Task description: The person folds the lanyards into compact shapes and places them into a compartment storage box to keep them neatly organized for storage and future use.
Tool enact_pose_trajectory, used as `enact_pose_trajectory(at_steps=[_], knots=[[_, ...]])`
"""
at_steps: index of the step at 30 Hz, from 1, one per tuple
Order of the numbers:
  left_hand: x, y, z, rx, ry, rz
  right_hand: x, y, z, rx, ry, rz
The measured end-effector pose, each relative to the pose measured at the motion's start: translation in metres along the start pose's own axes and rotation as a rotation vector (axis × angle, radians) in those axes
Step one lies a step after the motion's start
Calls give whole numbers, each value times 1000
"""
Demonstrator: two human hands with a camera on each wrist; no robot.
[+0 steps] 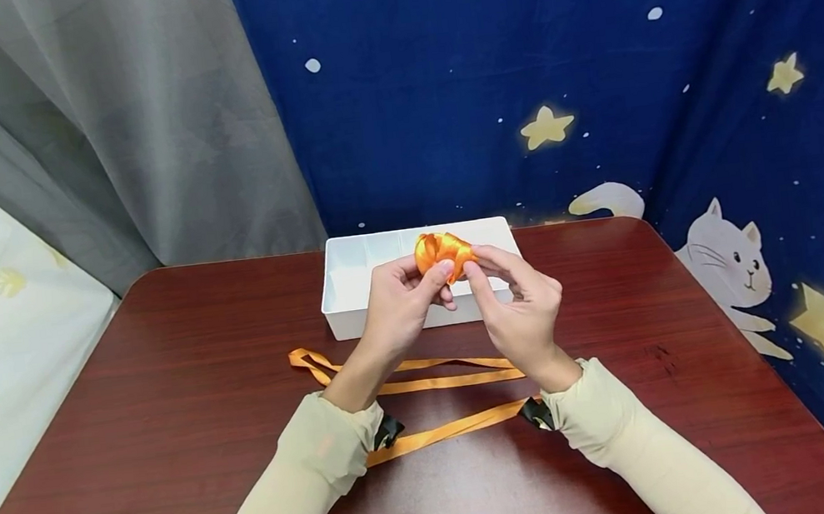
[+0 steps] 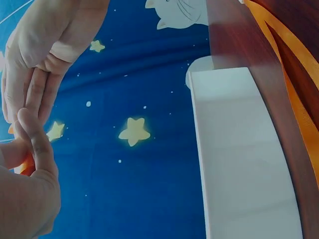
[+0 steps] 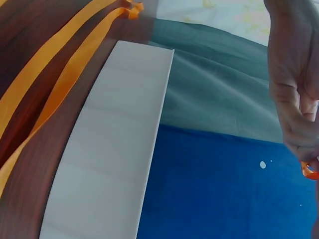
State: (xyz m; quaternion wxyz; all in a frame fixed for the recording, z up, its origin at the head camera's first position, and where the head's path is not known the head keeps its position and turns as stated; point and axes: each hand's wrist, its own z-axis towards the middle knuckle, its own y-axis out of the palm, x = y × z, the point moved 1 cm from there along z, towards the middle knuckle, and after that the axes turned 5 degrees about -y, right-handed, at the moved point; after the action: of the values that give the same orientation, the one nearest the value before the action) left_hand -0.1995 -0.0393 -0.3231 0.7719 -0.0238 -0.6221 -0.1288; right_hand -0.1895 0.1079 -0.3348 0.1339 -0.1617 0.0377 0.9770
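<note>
Our left hand (image 1: 396, 302) and right hand (image 1: 526, 304), both pinching one orange satin ribbon bunch (image 1: 447, 248), at twelve o'clock, higher than one white tray (image 1: 349, 325), its compartments (image 1: 353, 273) showing only in our head view

A dark reddish-brown table (image 1: 171, 400) with rounded far corners and streaked wood grain spreads across the lower part of the head view, a pale sheen of light (image 1: 475, 493) on its near middle. Behind it, a gray curtain (image 1: 195, 129) hangs in folds beside a deep blue curtain (image 1: 425, 96) printed with yellow stars (image 1: 547, 127), white dots (image 1: 654, 14) and a pale cat (image 1: 728, 253). At the left is a white cloth (image 1: 7, 350) with faint yellow marks.
</note>
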Motion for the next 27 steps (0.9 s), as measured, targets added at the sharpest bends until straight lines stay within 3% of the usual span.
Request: enact_pose_trajectory(at_steps=[9,15,20,27], knots=[[2,1,0,-11,35,-15,-3,-1,1,17,63,69],[4,-4,1,45,66,-35,-4,-7,3,-18,223,219],[3,-8,1,65,70,-40,0,-9,5,-54,327,193],[-2,-6,0,13,58,1,10,-6,4,-165,459,176]])
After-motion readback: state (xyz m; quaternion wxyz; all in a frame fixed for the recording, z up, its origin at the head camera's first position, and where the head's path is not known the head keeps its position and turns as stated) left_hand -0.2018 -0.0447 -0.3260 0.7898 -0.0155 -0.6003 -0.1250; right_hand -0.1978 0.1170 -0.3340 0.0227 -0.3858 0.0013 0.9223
